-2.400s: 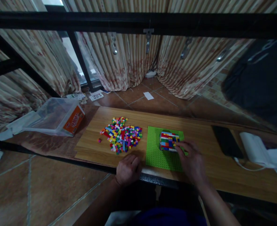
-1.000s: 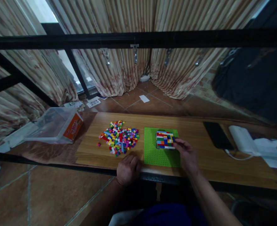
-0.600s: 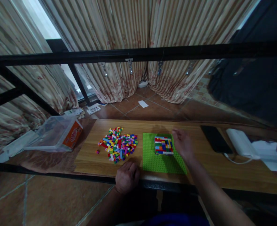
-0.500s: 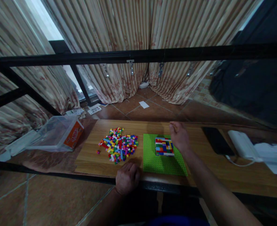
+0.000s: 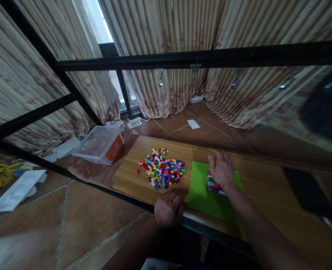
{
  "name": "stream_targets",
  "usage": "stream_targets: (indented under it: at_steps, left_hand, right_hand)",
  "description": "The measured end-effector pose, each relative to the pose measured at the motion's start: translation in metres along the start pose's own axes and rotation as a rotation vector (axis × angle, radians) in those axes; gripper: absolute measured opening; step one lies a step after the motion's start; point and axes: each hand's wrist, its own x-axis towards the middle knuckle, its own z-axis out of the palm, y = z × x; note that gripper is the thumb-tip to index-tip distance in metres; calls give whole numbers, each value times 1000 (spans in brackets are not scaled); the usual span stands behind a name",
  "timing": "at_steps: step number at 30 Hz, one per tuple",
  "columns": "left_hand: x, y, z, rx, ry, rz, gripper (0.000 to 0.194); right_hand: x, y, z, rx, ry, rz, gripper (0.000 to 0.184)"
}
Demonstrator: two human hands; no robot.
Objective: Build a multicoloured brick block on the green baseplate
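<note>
A green baseplate (image 5: 202,198) lies on the wooden table (image 5: 261,187). On it stands a block of many-coloured bricks (image 5: 213,186), mostly covered by my right hand (image 5: 221,170), which rests flat on top with fingers stretched out. A heap of loose coloured bricks (image 5: 162,168) lies left of the plate. My left hand (image 5: 168,209) sits curled in a loose fist at the table's near edge, just below the heap; nothing shows in it.
A clear plastic box with an orange label (image 5: 100,144) lies on its side at the table's left end. A dark phone (image 5: 309,193) rests at the right. A black metal frame bar (image 5: 199,58) crosses above. Papers lie on the tiled floor.
My right hand has come from the block's far right edge down onto its top, covering it. The head has turned left, shifting the table rightward in view. The left hand stayed put.
</note>
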Motion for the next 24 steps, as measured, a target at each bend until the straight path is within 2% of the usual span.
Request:
stream_targets:
  at_steps: [5,8,11,14,18,22,24]
  left_hand:
    - [-2,1,2,5,1,-12,10]
    - [-1,2,1,-12,-19,-41,8]
    - [1,4,-4,-57,-44,-44,5]
    - [-2,4,-12,-127,-35,-72,5]
    - [-18,-3,-29,-190,53,-186,10]
    - [-35,-23,-46,-220,155,-377,14]
    - [-39,-33,-52,-216,170,-430,16]
  right_hand:
    - [4,9,-2,83,7,-50,47]
    - [4,12,-2,68,-44,-11,50]
    - [4,17,-1,28,-86,23,51]
    - [5,21,2,22,-89,-5,46]
    - [5,24,6,28,-89,-2,39]
    - [5,26,7,15,-94,-15,37]
    - [5,27,6,-12,-90,-29,36]
